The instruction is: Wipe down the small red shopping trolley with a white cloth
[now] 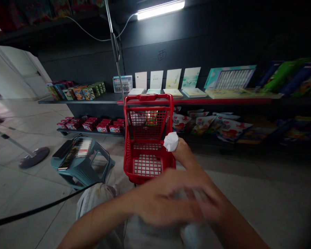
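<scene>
My right hand reaches forward to the right side of a red plastic shopping basket cart. It is closed on a crumpled white tissue, which sits in front of the cart's right edge. Nearer to me, my left hand crosses over my right forearm, smeared by motion. Its thumb and fingers curve at the forearm, but whether they grip anything is unclear. Below them a blurred pale bluish thing cannot be made out. In the cart, the mesh floor shows; a tall handle frame rises at its back.
A dark shelf holds books, marker sets and small boxes. Snack bags and red packs fill the lower level. At left stands a blue-grey stool with phone-like items, near a round stand base. A black cable crosses low left.
</scene>
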The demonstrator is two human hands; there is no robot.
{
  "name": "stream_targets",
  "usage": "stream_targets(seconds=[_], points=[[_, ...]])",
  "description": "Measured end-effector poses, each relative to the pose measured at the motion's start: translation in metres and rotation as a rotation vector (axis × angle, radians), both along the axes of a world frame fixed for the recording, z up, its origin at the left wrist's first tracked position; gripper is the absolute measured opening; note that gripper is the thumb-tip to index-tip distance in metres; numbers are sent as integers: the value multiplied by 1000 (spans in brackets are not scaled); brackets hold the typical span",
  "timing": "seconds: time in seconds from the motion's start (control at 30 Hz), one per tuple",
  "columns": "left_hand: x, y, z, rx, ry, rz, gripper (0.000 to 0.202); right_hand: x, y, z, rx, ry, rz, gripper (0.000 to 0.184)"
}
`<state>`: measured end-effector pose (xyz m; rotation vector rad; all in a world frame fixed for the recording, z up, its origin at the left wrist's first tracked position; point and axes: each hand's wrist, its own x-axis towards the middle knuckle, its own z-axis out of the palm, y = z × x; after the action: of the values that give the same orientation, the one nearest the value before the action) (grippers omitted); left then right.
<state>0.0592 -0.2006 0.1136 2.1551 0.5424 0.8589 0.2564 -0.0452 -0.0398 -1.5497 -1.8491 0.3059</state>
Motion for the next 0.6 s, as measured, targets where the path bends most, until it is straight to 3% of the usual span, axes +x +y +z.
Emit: stream_targets(seconds=[0.07,0.13,0.2,0.27,0.3,0.4,0.6], points=[[-14,39,-16,95,35,276,27,1,-1,-1,8,0,-3,30],[-35,84,-41,208,165,697,19,2,-1,-3,51,-36,32,30],[-59,124,-69,243,348,979,33,6,0,-5,91,-87,67,28],[-81,153,-96,164,413,1127,54,9,0,-6,109,-137,87,26],[-89,162,-107,92,399,1128,61,11,-1,-6,117,-159,95,26],[-101,173,-127,-117,315,977,76,14,-6,-2,150,-199,113,29],[-94,167,-131,-177,370,936,72,16,-19,6,215,-152,83,39]])
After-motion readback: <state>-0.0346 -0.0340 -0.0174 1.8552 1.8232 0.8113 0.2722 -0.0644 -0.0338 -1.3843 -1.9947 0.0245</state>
